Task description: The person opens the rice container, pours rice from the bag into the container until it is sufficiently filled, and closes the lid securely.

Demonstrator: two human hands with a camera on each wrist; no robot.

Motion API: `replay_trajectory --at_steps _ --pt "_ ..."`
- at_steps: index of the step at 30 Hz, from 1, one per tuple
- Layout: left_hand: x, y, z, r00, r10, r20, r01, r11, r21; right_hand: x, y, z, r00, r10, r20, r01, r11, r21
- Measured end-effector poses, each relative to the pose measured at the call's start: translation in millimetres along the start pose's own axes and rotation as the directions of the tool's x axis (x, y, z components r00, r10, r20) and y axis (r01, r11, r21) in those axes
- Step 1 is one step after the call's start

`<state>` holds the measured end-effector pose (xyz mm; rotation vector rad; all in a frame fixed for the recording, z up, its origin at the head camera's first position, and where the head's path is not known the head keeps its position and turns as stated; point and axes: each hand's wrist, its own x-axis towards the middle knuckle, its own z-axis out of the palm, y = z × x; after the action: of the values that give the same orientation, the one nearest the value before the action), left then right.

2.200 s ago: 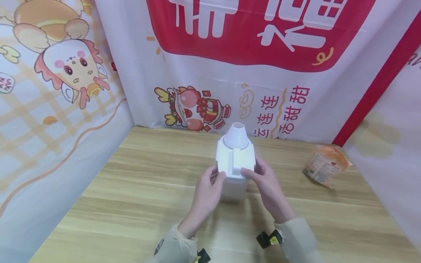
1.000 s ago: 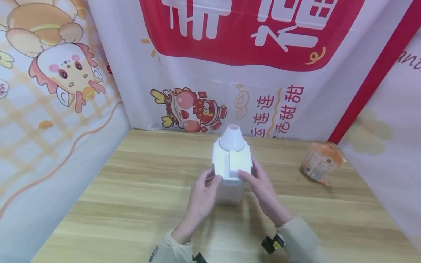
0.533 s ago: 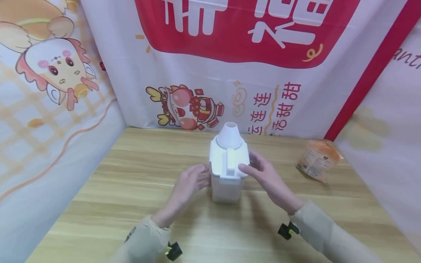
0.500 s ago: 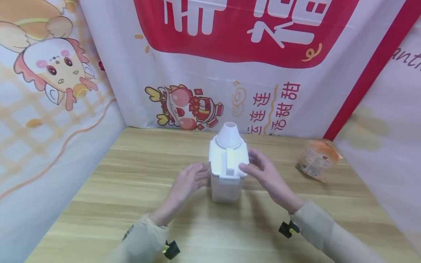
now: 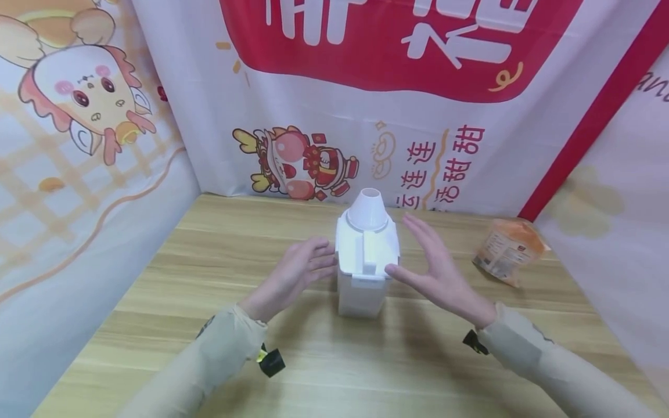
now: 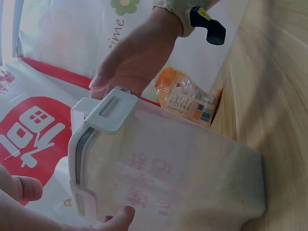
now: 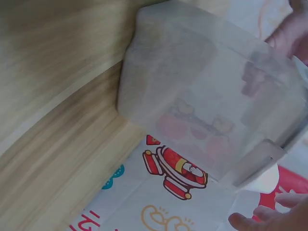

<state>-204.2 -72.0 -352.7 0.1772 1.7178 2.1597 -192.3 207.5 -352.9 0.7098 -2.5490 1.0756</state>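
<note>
A translucent white container [image 5: 362,296] with a white lid and a white cone [image 5: 368,210] on top stands upright on the wooden table. The left hand [image 5: 295,276] is at its left side, fingers extended; whether they touch it is unclear. On the other side the right hand [image 5: 444,273] is spread, its thumb tip by the lid's front right corner and its fingers apart from the container. In the left wrist view, white clips hold the lid of the container [image 6: 178,168]. Pale contents show low in the container [image 7: 168,57] in the right wrist view.
An orange and white packet [image 5: 509,251] lies at the right rear of the table [image 5: 209,371]. Printed cloth [image 5: 313,104] hangs behind the table, with more cloth at the left and right sides.
The lid's front clip no longer has both thumbs at it. The left hand has moved left, off the lid, and the right hand's fingers have spread away from the container's side.
</note>
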Motion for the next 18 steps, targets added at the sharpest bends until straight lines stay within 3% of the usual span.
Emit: replay_trajectory --at_steps 5,11,18 --pt "3.3 4.0 1.5 0.999 -0.028 -0.022 0.029 0.999 0.025 2.5 2 6 0.997 -0.075 0.005 0.075 0.997 -0.027" --pt "6.2 5.8 3.6 0.999 -0.029 -0.043 0.031 0.998 0.05 1.8 5 14 0.998 -0.056 -0.004 0.056 0.998 -0.019" --pt "7.7 4.6 2.1 0.998 -0.052 -0.044 0.054 0.998 0.044 0.4 11 24 0.984 -0.163 -0.066 0.163 0.987 -0.005"
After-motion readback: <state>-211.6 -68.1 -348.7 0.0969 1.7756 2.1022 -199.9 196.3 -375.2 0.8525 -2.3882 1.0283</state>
